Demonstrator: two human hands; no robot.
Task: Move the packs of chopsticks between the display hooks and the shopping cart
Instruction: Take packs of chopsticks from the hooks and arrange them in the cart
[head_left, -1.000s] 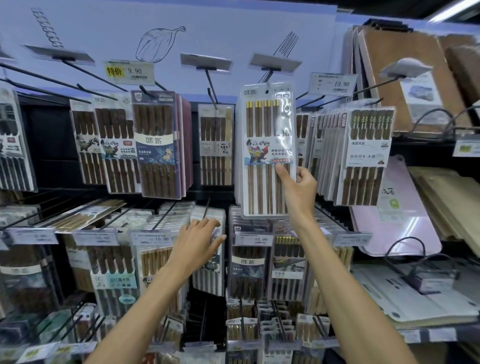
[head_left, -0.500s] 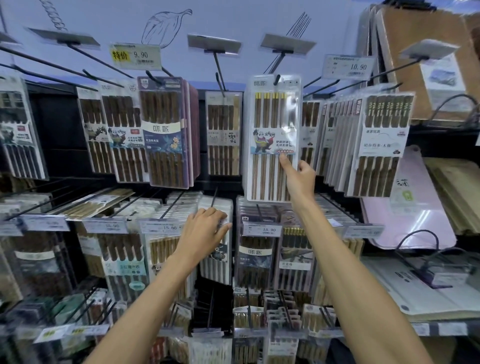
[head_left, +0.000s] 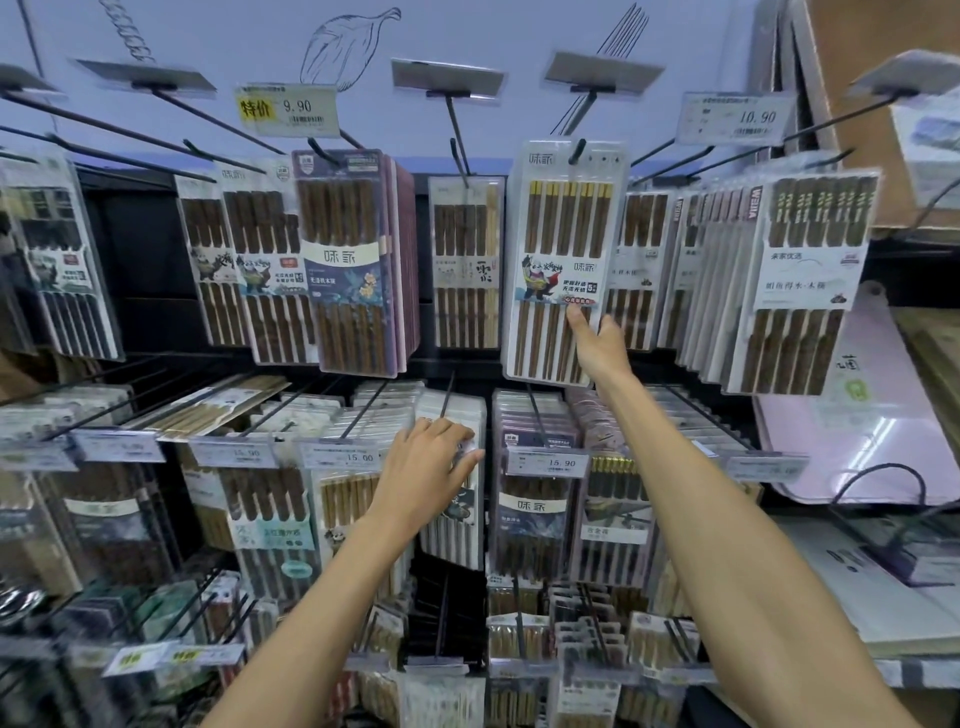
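My left hand (head_left: 431, 470) lies over the top of a white pack (head_left: 451, 540) on the lower row, fingers bent; whether it truly grips, I cannot tell. Further right, my right hand (head_left: 597, 345) pinches the lower edge of the gold-tipped chopstick pack (head_left: 563, 249), thumb in front, its hole threaded on the upper hook (head_left: 576, 150). I should keep the pack square and slide it straight along the wire. The crowded row of packs (head_left: 727, 280) just beside it and the price tag (head_left: 735, 119) above could snag.
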